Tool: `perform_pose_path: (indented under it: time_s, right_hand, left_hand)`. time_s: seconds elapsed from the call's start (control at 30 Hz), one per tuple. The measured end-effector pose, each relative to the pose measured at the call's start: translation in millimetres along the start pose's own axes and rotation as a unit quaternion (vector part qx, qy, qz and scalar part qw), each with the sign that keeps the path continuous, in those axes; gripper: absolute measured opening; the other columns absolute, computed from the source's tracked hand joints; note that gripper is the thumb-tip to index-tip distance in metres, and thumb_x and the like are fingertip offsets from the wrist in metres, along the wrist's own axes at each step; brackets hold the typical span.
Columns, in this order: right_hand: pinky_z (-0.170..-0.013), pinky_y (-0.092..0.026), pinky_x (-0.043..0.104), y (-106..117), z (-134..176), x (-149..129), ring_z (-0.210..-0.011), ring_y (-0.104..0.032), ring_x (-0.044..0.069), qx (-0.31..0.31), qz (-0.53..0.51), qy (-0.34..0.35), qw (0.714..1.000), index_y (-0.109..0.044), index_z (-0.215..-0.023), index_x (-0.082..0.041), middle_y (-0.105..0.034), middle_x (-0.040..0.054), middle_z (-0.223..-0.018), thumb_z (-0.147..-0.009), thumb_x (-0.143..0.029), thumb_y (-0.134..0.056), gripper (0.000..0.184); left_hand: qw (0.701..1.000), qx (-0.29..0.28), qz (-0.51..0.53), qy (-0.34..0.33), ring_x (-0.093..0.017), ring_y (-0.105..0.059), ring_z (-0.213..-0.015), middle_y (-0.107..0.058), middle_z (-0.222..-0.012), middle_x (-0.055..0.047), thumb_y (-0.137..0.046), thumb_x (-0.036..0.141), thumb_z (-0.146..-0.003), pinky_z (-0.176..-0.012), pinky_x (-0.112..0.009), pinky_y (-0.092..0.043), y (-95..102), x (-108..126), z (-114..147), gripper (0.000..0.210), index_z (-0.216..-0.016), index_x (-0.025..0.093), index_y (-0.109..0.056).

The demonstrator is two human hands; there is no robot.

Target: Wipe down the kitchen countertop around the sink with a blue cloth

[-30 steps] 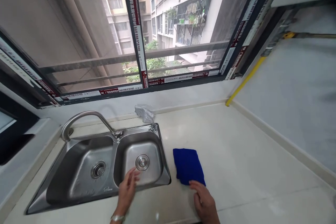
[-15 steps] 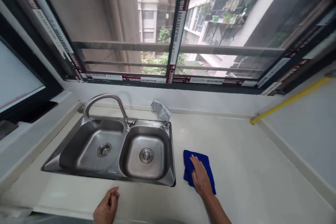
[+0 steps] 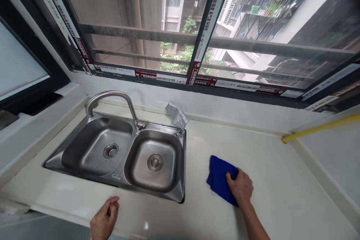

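A folded blue cloth (image 3: 222, 180) lies on the pale countertop (image 3: 197, 213), to the right of the sink. My right hand (image 3: 241, 185) grips its right edge, thumb on top and fingers curled round the far side. Near the counter's front edge, below the sink, my left hand (image 3: 105, 215) hovers with its fingers loosely curled together and nothing visible in them.
A steel double-bowl sink (image 3: 120, 182) with a curved faucet (image 3: 112, 93) is set into the counter at left. Silver bubble wrap (image 3: 177, 115) stands at its back right corner. Behind runs a window frame (image 3: 157, 77); a yellow pipe (image 3: 323, 129) crosses at right.
My right hand has gone from lying flat on the cloth to gripping its right edge. The cloth has shifted right, away from the sink. My left hand stays curled in about the same place.
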State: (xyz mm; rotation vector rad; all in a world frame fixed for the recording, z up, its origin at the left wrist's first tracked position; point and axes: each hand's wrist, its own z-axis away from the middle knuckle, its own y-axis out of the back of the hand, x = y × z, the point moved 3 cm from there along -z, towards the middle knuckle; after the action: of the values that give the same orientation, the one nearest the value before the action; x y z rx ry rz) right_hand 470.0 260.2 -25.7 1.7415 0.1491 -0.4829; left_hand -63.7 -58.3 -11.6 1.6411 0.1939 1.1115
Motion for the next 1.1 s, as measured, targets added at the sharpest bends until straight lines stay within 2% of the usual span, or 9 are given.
perform_pose_path:
  time_s: [0.17,0.3,0.37,0.5,0.7,0.83,0.93,1.03,1.1]
  right_hand:
    - [-0.078,-0.049,0.06,-3.1,1.9,-0.6,-0.09,-0.061,0.044,-0.074,-0.004,-0.092,0.993,-0.062,-0.112,-0.009,-0.065,0.0241,-0.093,-0.074,-0.078,-0.042,0.081]
    - [-0.085,-0.05,0.05,4.4,16.7,-26.8,-0.098,-0.061,0.037,-0.043,-0.053,-0.036,0.997,-0.057,-0.114,-0.013,-0.064,0.0202,-0.1,-0.081,-0.075,-0.03,0.075]
    - [-0.082,-0.05,0.046,15.2,26.7,-43.6,-0.092,-0.062,0.033,-0.028,-0.077,-0.004,0.997,-0.053,-0.118,-0.014,-0.064,0.0157,-0.095,-0.084,-0.074,-0.028,0.073]
    - [-0.071,-0.05,0.04,47.0,42.5,-78.3,-0.073,-0.062,0.028,-0.005,-0.108,0.037,0.993,-0.05,-0.123,-0.018,-0.063,0.0064,-0.08,-0.087,-0.074,-0.033,0.068]
    - [-0.08,-0.051,0.037,90.3,46.8,-117.5,-0.085,-0.064,0.025,0.03,-0.156,0.085,0.984,-0.054,-0.122,-0.02,-0.068,0.0069,-0.098,-0.085,-0.075,-0.044,0.067]
    - [-0.089,-0.051,0.036,91.8,32.2,-113.4,-0.098,-0.063,0.024,-0.041,-0.178,0.089,0.979,-0.057,-0.121,-0.02,-0.069,0.0074,-0.109,-0.086,-0.072,-0.043,0.065]
    - [-0.088,-0.052,0.039,79.2,18.7,-94.7,-0.094,-0.065,0.026,-0.092,-0.14,0.085,0.982,-0.06,-0.116,-0.021,-0.07,0.007,-0.101,-0.082,-0.071,-0.045,0.062]
    - [-0.088,-0.051,0.05,67.6,7.8,-69.8,-0.087,-0.064,0.033,-0.084,-0.086,0.066,0.991,-0.063,-0.106,-0.016,-0.068,0.012,-0.089,-0.073,-0.067,-0.05,0.062]
    - [-0.09,-0.048,0.06,63.8,1.3,-55.5,-0.095,-0.062,0.04,-0.052,-0.055,0.056,0.996,-0.061,-0.107,-0.011,-0.066,0.0202,-0.097,-0.071,-0.062,-0.047,0.064]
  left_hand:
    - [1.0,0.01,-0.001,-0.025,-0.011,-0.067,-0.061,-0.073,-0.073,0.006,-0.047,0.038,-0.088,-0.058,-0.02,-0.043,-0.1,0.3,1.8,0.028,-0.093,0.029,-0.072]
    - [0.997,0.033,-0.002,-0.073,-0.011,-0.067,-0.06,-0.075,-0.074,0.005,-0.045,0.039,-0.09,-0.058,-0.021,-0.044,-5.6,-3.6,2.9,0.03,-0.094,0.028,-0.072]
    - [0.993,0.056,-0.014,-0.104,-0.012,-0.068,-0.06,-0.076,-0.078,0.004,-0.045,0.039,-0.092,-0.056,-0.022,-0.044,-8.7,-5.6,3.7,0.031,-0.095,0.027,-0.073]
    - [0.983,0.086,-0.032,-0.156,-0.013,-0.069,-0.064,-0.078,-0.089,0.002,-0.044,0.036,-0.096,-0.057,-0.023,-0.044,-14.0,-7.9,6.2,0.031,-0.098,0.027,-0.073]
    - [0.971,0.113,-0.008,-0.212,-0.012,-0.068,-0.061,-0.079,-0.089,0.002,-0.045,0.033,-0.097,-0.053,-0.023,-0.042,-12.5,-4.1,9.0,0.03,-0.096,0.025,-0.074]
    - [0.973,0.099,0.008,-0.209,-0.012,-0.066,-0.057,-0.079,-0.087,0.002,-0.046,0.032,-0.096,-0.051,-0.023,-0.04,-13.1,-3.3,8.8,0.029,-0.096,0.026,-0.074]
    - [0.98,0.072,0.007,-0.184,-0.012,-0.065,-0.056,-0.079,-0.088,0.002,-0.047,0.031,-0.095,-0.051,-0.024,-0.04,-15.9,-5.5,8.2,0.029,-0.098,0.027,-0.075]
    - [0.987,0.053,0.004,-0.153,-0.014,-0.068,-0.062,-0.079,-0.091,0.001,-0.048,0.032,-0.093,-0.055,-0.024,-0.042,-17.6,-8.4,7.2,0.028,-0.098,0.028,-0.075]
    - [0.989,0.043,0.013,-0.141,-0.015,-0.069,-0.067,-0.079,-0.092,0.001,-0.048,0.033,-0.091,-0.059,-0.024,-0.044,-17.5,-9.0,6.6,0.028,-0.098,0.028,-0.075]
